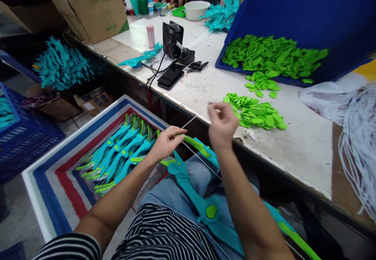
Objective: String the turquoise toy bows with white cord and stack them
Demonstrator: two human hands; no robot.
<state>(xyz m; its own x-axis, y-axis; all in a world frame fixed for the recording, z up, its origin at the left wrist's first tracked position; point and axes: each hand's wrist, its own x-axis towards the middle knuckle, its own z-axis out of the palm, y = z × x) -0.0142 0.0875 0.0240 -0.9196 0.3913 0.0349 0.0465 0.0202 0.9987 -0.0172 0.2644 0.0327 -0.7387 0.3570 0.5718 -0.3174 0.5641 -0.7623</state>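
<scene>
Across my lap lies a turquoise and green plastic toy bow (192, 191), with a bright green piece at its middle. My left hand (167, 144) is closed in a pinch on the green tip of one limb, where a white string (189, 122) passes. Over the table's edge, my right hand (223, 124) is raised and closed. The string runs up from the left fingers toward its fingertips and fades against the white table. To the left, several similar toy bows (126, 146) lie in rows inside a box lined with striped cloth (58, 173).
Green plastic pieces (258, 113) lie on the white table (305, 134), others in a tilted blue bin (293, 13). White strings (358, 146) hang at right. A phone (170, 75), a fan (172, 38) and a pink bottle (150, 36) stand further back. Blue crates (29, 146) sit at left.
</scene>
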